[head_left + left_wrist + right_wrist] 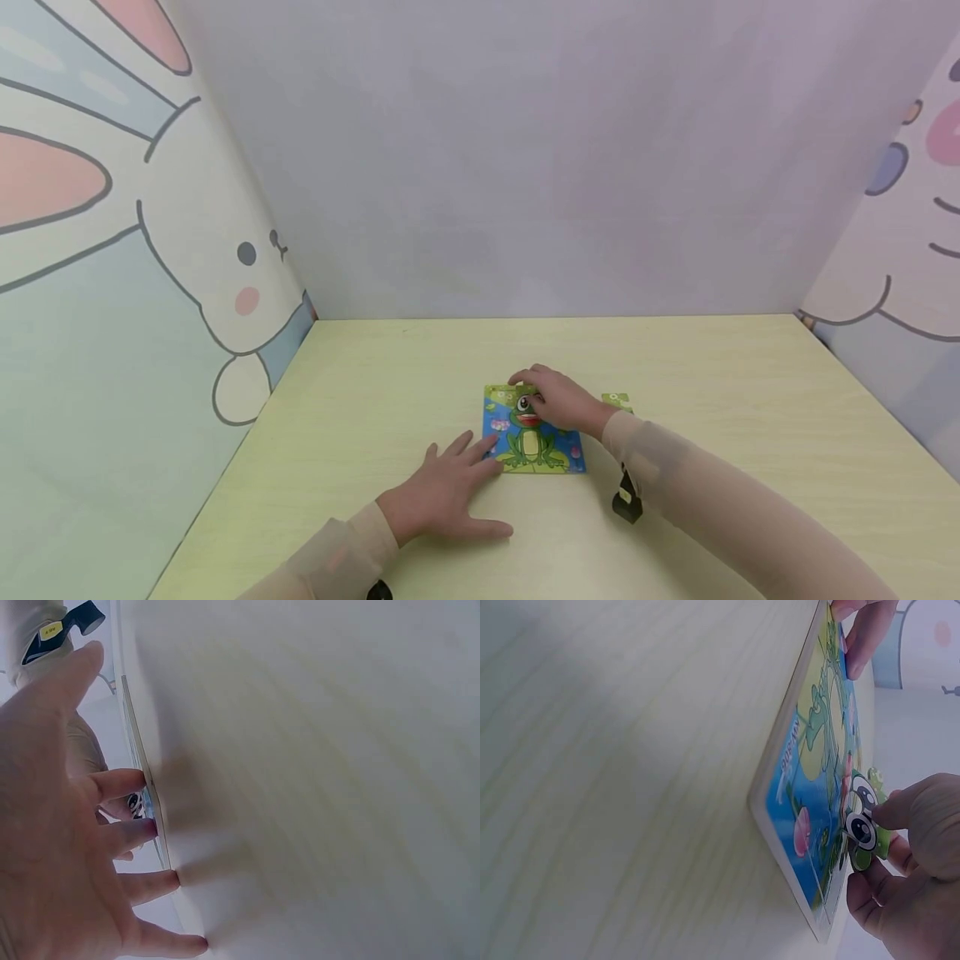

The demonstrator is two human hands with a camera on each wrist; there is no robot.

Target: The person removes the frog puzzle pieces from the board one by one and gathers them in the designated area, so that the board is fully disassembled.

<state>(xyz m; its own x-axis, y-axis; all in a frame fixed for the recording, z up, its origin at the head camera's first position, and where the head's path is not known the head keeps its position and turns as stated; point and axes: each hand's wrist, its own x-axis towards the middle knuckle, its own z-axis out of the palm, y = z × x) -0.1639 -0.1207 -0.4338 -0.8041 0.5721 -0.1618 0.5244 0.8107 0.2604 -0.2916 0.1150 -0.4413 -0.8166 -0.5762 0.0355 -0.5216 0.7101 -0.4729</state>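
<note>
A frog puzzle board [543, 457] lies flat on the table, its picture showing a green frog on blue with pink flowers. Over its upper part my right hand [561, 403] pinches a puzzle piece [862, 829] with the frog's two eyes, between thumb and fingers. In the right wrist view the piece is tilted up, its lower edge right at the board. My left hand [453, 492] is spread, its straight fingertips resting on the board's left edge and the table beside it. Most of the board's upper right lies hidden under the right hand.
A green puzzle piece [617, 399] lies on the pale wooden table [375, 375] to the board's right, partly hidden by my right wrist. Walls with cartoon animals stand left and right, and a plain wall [555, 167] stands behind. A black device [627, 500] hangs below the right wrist.
</note>
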